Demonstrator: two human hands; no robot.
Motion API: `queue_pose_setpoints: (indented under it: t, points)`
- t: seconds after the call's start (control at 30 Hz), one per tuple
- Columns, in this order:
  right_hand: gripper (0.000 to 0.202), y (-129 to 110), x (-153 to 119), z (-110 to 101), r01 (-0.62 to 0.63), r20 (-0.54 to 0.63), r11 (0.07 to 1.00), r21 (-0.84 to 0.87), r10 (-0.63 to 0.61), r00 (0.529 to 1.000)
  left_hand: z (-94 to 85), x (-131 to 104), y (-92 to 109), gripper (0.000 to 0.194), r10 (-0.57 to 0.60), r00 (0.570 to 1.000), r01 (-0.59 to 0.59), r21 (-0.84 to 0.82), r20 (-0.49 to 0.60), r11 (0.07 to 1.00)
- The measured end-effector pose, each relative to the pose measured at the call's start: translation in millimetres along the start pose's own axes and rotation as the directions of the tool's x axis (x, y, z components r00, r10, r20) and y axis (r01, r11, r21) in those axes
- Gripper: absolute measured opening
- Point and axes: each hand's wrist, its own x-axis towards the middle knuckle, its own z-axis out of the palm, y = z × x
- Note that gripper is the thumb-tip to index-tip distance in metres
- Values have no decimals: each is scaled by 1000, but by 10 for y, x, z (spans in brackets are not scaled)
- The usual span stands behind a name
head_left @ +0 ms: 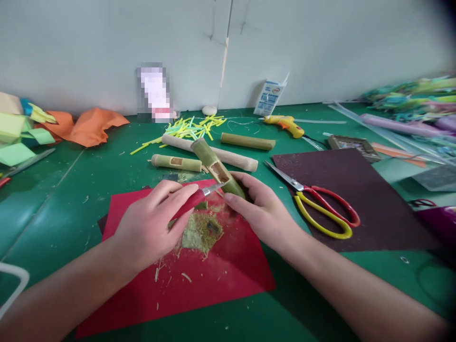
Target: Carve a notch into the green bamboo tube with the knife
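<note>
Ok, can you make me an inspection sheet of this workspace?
Surface: green table; red sheet strewn with shavings.
Job's things: cut-open bamboo tube, red-handled blade at its opening.
Clutter: scissors on dark sheet, yellow strips, orange paper.
Hands: left hand grips the red-handled blade; right hand holds the bamboo tube.
Cables: dark cord by the yellow glue gun; its far end is unclear.
Surroundings: pale wall behind, carton near it.
</note>
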Motion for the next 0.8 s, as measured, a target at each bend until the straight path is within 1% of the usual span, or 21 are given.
queue_pose_setpoints:
  t: [0.07,0.13,0.2,0.3,0.47,0.63,0.8]
  points:
    - [45,25,-5,24,-32,8,990,136,32,999,31,-15,9,41,36,999,-34,82,-24,996]
    - [47,43,-18,51,-80,43,968,239,72,997,43,-19,26,44,58,998,-55,105,-22,993]
    - [47,48,-35,76,-124,60,945,302,112,992,48,-23,50,48,60,998,-60,45,3,997]
    - [46,33,-50,95,-152,48,915,373,144,988,62,-41,90,51,38,997,-32,-89,68,996]
    - [39,29,-44,88,-115,44,867,486,107,993,92,-86,137,51,26,995,-7,-196,96,980]
    - [39,68,-53,100,-94,54,851,517,77,996,96,-108,148,51,-14,995,39,-252,100,967]
    - [39,80,-62,127,-119,118,803,584,61,991,103,-114,152,51,-69,989,105,-291,133,951]
